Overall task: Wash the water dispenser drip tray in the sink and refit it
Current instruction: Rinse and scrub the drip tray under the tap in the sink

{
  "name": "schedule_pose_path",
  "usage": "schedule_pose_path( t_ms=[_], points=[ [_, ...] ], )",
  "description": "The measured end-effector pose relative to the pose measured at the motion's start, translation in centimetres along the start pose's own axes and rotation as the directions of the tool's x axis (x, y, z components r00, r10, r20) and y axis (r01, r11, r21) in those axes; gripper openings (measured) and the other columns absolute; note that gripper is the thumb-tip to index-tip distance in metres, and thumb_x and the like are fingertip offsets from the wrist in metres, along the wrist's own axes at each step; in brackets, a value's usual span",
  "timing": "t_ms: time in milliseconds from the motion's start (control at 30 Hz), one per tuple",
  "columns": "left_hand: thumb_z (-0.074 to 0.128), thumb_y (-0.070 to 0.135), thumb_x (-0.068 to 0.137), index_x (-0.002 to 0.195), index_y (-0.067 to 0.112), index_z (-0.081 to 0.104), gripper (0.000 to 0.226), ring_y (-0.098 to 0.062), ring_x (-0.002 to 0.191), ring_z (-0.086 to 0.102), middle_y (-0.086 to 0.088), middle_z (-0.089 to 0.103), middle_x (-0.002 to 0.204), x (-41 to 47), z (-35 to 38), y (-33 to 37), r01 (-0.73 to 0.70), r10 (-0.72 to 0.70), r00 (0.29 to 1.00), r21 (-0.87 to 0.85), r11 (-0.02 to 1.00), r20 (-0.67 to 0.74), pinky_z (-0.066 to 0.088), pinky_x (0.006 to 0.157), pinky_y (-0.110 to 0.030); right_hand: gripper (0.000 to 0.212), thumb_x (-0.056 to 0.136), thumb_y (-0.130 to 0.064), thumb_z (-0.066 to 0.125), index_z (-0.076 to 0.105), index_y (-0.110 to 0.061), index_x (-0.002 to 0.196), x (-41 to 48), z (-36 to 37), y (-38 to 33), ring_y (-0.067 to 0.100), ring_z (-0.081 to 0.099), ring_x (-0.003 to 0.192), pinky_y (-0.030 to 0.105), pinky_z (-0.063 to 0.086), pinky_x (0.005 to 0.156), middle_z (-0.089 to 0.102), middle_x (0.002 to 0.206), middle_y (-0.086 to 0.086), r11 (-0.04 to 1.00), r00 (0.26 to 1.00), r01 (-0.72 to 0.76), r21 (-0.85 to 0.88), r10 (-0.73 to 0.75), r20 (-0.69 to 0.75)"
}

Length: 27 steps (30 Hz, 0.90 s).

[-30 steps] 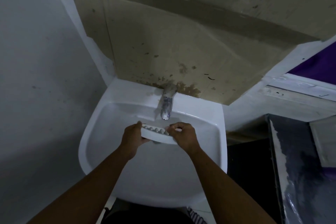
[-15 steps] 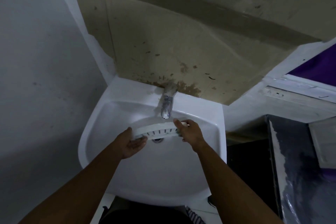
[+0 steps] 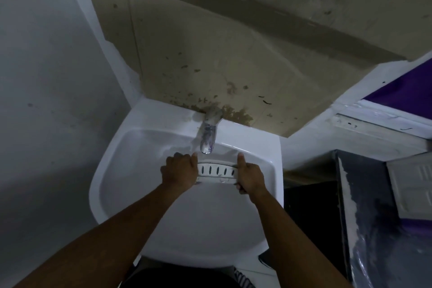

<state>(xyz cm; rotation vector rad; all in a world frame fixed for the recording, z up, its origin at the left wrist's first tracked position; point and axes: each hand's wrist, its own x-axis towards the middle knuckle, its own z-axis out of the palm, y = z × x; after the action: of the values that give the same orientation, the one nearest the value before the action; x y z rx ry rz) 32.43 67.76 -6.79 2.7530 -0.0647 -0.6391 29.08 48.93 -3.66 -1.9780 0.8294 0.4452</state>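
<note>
The white drip tray (image 3: 216, 170), a curved piece with a row of dark slots, is held level over the white sink (image 3: 149, 138), just below the chrome tap (image 3: 208, 138). My left hand (image 3: 180, 170) covers and grips its left end. My right hand (image 3: 249, 176) grips its right end, thumb pointing up toward the tap. The slotted top faces me. The drain is hidden under the tray. I cannot tell whether water is running.
Stained brown cardboard (image 3: 210, 65) covers the wall behind the tap. A grey wall (image 3: 46, 100) stands close on the left. At the right are a dark counter (image 3: 374, 217) and a white panel (image 3: 411, 184).
The tray has turned from edge-on to slotted top facing me. My left hand moved from under its left end to on top of it; my right hand slid to the right end.
</note>
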Motion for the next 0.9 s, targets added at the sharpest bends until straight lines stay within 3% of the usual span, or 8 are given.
schedule_pose_path(
  t_ms=[67,233,400,533,633,733,800,900],
  points=[
    [0.040,0.046,0.093,0.134,0.016,0.045,0.051,-0.035,0.131,0.037,-0.014,0.047,0.139,0.3,0.2,0.5,-0.014,0.014,1.000,-0.005,1.000,0.005,0.023,0.107,-0.061,0.066,0.099,-0.055,0.025,0.065,-0.006,0.082,-0.1,0.3,-0.5,0.018,0.054,0.048,0.023,0.041,0.043,0.060,0.062,0.012,0.998,0.999,-0.012,0.059,0.009,0.051],
    [0.024,0.055,0.095,0.151,0.008,0.002,0.076,-0.037,0.147,-0.009,-0.017,-0.001,0.160,0.7,0.7,2.6,0.011,0.000,0.996,-0.121,0.993,0.087,-0.002,0.116,-0.058,0.064,0.100,-0.054,0.022,0.062,-0.005,0.092,-0.3,3.1,-3.0,0.021,0.055,0.049,0.025,0.042,0.046,0.059,0.064,0.012,0.994,0.988,0.063,0.090,-0.075,0.132],
    [0.017,0.040,0.100,0.153,0.022,0.001,0.058,-0.034,0.147,-0.012,-0.018,-0.005,0.160,-0.4,1.2,2.9,-0.232,0.232,0.972,-0.028,0.972,0.019,-0.013,0.112,-0.060,0.062,0.099,-0.055,0.024,0.060,-0.011,0.075,-0.1,3.9,-2.8,0.017,0.052,0.047,0.023,0.041,0.046,0.059,0.061,0.009,0.987,0.985,0.053,0.151,-0.077,0.157],
    [0.023,0.042,0.095,0.140,0.024,0.041,0.051,-0.027,0.144,0.025,-0.006,0.037,0.151,-0.7,1.3,-0.5,-0.348,0.350,0.937,0.062,0.935,-0.019,0.006,0.106,-0.075,0.064,0.095,-0.061,0.032,0.064,-0.009,0.079,0.8,1.9,-0.8,0.019,0.055,0.046,0.024,0.043,0.043,0.064,0.064,0.013,0.996,0.993,0.057,0.069,-0.064,0.104],
    [0.038,0.043,0.097,0.119,0.019,0.059,0.039,-0.026,0.118,0.056,-0.004,0.062,0.123,0.1,0.4,-3.7,-0.107,0.128,0.989,-0.244,0.964,0.071,0.044,0.099,-0.045,0.062,0.091,-0.064,0.039,0.066,-0.011,0.075,1.6,-0.3,0.3,0.012,0.055,0.045,0.022,0.042,0.042,0.067,0.063,0.008,0.993,0.995,0.035,0.114,-0.045,0.092],
    [0.052,0.036,0.095,0.093,0.007,0.069,0.034,-0.027,0.071,0.072,-0.013,0.071,0.086,0.3,-0.7,-5.5,0.022,0.105,0.981,-0.640,0.768,0.161,0.058,0.062,-0.029,0.057,0.088,-0.064,0.049,0.069,-0.013,0.074,1.9,-1.0,0.5,0.010,0.055,0.044,0.021,0.042,0.043,0.067,0.059,0.004,0.981,0.994,0.010,0.192,-0.031,0.106],
    [0.060,0.031,0.092,0.089,0.007,0.070,0.026,-0.026,0.061,0.072,-0.018,0.070,0.080,0.1,-1.1,-5.7,0.116,0.022,0.986,-0.787,0.606,0.162,0.060,0.055,-0.035,0.047,0.088,-0.053,0.058,0.070,-0.008,0.085,1.9,-0.5,0.1,0.013,0.054,0.050,0.023,0.042,0.046,0.064,0.063,0.006,0.970,0.992,0.035,0.241,-0.062,0.107],
    [0.063,0.033,0.089,0.091,0.014,0.069,0.019,-0.021,0.062,0.068,-0.013,0.069,0.080,-0.5,-1.1,-5.6,0.152,-0.093,0.988,-0.836,0.527,0.121,0.057,0.050,-0.033,0.041,0.086,-0.029,0.072,0.056,-0.006,0.116,1.5,0.9,-0.5,0.015,0.052,0.059,0.024,0.040,0.048,0.061,0.085,0.010,0.966,0.977,0.052,0.252,-0.102,0.189]
  ],
)
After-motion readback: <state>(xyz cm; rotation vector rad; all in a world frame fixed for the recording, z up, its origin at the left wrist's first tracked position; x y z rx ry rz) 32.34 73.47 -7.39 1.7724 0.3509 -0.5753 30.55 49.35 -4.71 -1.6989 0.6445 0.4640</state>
